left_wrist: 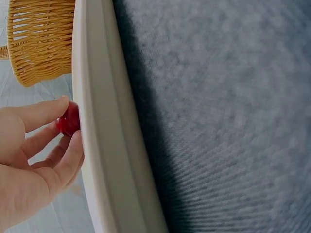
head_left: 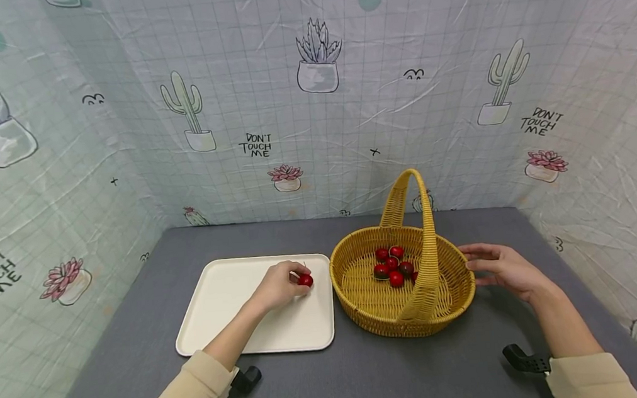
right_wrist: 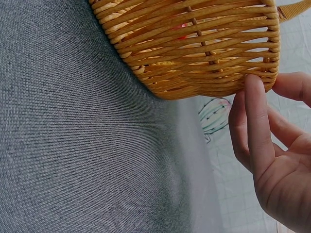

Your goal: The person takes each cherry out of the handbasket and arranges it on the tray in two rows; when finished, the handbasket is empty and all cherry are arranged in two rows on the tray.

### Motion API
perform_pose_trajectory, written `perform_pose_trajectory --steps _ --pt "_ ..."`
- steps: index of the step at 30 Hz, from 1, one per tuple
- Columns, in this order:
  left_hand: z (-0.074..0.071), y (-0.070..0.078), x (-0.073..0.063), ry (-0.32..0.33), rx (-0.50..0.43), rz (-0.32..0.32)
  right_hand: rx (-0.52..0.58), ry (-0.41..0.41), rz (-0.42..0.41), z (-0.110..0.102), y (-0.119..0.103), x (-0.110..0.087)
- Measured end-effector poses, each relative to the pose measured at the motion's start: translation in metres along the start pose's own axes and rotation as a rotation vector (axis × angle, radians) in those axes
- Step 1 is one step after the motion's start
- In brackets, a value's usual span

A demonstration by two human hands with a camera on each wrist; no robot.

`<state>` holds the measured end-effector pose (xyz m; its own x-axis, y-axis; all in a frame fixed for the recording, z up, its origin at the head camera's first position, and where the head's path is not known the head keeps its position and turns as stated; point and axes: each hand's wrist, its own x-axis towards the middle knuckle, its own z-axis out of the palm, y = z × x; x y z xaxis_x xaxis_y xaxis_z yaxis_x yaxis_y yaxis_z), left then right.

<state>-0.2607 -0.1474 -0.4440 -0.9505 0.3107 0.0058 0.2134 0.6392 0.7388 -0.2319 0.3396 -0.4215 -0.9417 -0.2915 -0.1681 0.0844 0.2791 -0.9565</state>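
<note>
Cherry (head_left: 305,281): pinched by our left hand (head_left: 280,284) near the tray's (head_left: 225,302) right edge.
Basket (head_left: 359,293): our right hand (head_left: 508,269), fingers apart, touches its rim.
Pinch: likely picking up; lifting wants gentleness.

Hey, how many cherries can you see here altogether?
8 visible: one cherry pinched in the left hand over the white tray, and seven cherries clustered in the yellow wicker basket, one partly behind the handle. More may be hidden there.

Eight cherries (head_left: 396,279); one basket (head_left: 371,322); one tray (head_left: 241,291)
</note>
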Motion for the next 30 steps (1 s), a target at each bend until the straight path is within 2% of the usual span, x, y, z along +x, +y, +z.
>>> perform_pose_trajectory --steps 17,24,30 --pt "-0.0020 -0.0039 0.0036 -0.008 -0.016 0.004 0.000 0.004 0.003 0.0005 -0.0003 -0.0001" --pt "-0.0052 -0.0047 0.0027 -0.006 -0.037 -0.043 0.000 0.002 0.002 0.0006 -0.0010 -0.0009" --pt "-0.0081 -0.0063 0.0028 0.000 -0.044 -0.041 0.000 0.003 0.002 0.0007 -0.0015 -0.0013"
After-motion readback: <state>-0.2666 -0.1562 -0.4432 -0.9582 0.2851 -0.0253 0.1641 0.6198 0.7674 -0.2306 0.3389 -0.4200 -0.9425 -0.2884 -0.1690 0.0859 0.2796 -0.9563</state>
